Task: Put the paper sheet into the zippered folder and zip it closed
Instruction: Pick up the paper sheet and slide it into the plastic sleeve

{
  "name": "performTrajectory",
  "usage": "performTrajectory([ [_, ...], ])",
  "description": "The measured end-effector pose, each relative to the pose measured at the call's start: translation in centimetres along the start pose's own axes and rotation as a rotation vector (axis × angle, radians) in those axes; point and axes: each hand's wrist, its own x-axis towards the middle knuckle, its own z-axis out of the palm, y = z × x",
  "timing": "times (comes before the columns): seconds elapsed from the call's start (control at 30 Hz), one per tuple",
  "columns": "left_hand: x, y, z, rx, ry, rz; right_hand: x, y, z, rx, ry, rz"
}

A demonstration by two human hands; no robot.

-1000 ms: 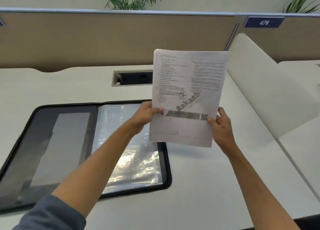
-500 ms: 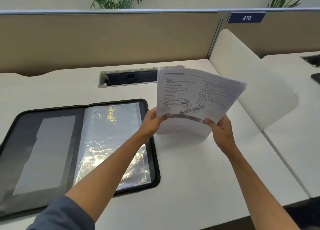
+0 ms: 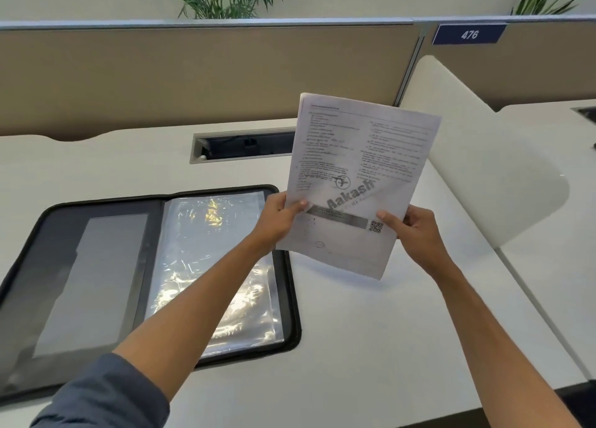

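A person held a printed paper sheet (image 3: pixel 361 182) upright above a white desk (image 3: pixel 371 331) at the centre of the frame, both hands gripping its lower part. The left hand (image 3: pixel 277 218) pinched the sheet's left edge, thumb across the printed face and fingers closed behind it; the right hand (image 3: pixel 416 231) clasped the right edge the same way, its thumb beside a QR code (image 3: pixel 375 226). The word "Aakash" ran diagonally across the page. At lower left, a black zippered folder (image 3: pixel 287 266) lay open and flat on the desk, clear plastic sleeves (image 3: pixel 206 266) glinting on its right half, a grey panel (image 3: pixel 93 279) on its left. The sheet's lower left corner overlapped the folder's upper right corner in the frame. A cable slot (image 3: pixel 245 145) sat behind, below a tan partition (image 3: pixel 193 79) bearing a "476" sign (image 3: pixel 469 34) at upper right.
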Motion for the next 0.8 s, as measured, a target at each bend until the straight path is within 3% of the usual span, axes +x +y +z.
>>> performTrajectory([
  [0.13,0.8,-0.1,-2.5,0.064,-0.003,-0.100,0.6,-0.1,1.5,0.064,-0.113,0.050],
  [0.37,1.0,-0.9,-5.6,0.049,-0.030,-0.179,1.8,0.7,4.4,0.116,-0.128,0.125],
  [0.5,1.3,-2.2,-7.5,0.032,0.085,-0.213,2.5,0.7,4.9,0.110,-0.118,0.141],
  [0.57,1.6,-3.8,-9.2,0.204,0.205,-0.161,2.9,0.7,4.9,0.110,-0.106,0.146],
  [0.63,1.8,-6.1,-11.4,0.572,0.285,-0.100,3.3,0.7,4.9,0.106,-0.097,0.148],
  [0.7,1.9,-8.2,-13.6,0.942,0.291,-0.095,3.7,0.7,5.0,0.105,-0.087,0.151],
  [0.8,2.0,-9.9,-15.6,1.196,0.213,-0.179,4.3,0.6,5.0,0.095,-0.075,0.154],
])
